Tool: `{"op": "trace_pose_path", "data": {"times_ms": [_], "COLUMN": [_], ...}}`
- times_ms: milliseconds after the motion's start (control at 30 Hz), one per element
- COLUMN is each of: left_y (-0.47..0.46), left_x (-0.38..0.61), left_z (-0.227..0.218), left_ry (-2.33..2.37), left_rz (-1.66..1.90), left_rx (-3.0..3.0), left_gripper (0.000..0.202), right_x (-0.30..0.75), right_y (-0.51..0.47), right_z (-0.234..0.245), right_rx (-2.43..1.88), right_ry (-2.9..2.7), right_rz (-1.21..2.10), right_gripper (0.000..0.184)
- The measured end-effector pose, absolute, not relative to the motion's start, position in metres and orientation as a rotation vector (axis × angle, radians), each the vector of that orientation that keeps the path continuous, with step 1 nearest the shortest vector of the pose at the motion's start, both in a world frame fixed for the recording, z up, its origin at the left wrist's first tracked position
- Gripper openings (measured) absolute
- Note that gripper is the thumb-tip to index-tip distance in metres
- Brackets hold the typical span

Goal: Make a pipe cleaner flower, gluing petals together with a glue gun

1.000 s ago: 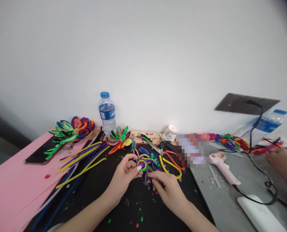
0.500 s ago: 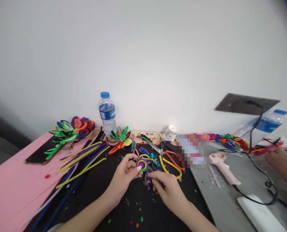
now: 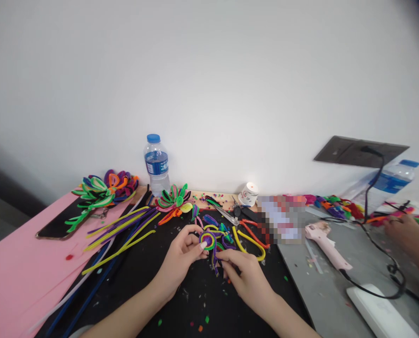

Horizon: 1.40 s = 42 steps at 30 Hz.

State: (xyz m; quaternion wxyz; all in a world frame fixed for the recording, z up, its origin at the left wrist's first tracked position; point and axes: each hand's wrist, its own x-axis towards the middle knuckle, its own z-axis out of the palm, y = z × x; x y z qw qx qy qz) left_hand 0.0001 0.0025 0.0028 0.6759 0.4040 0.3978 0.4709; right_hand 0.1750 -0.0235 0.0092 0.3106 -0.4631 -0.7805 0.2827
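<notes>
Beyond a black surface (image 3: 181,310), a white wall is rising. A fuzzy coil (image 3: 208,238), ringed purple, yellow and green, is trailing strands (image 3: 215,261) between two steady hands; at right, a co-worker's hand (image 3: 407,237) is shifting slightly. The left hand's (image 3: 184,251) fingers are clamping the coil, the right hand's (image 3: 247,272) pinching purple strands.

black surface (image 3: 181,312) bearing red-handled scissors (image 3: 235,222), yellow loop (image 3: 260,257), coloured scraps (image 3: 207,319)
</notes>
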Motion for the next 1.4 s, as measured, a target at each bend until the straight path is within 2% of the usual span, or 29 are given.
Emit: {"op": "trace_pose_path", "data": {"times_ms": [1400], "left_y": [0.0032], "left_x": [0.0004], "left_z": [0.0038], "left_ry": [0.919], "left_rz": [1.059], "left_rx": [0.893], "left_gripper": [0.026], "right_x": [0.1749], "right_y": [-0.0223], "right_z": [0.0103], "right_rx": [-1.235], "right_ry": [-2.071], "right_rz": [0.744], "right_gripper": [0.020]}}
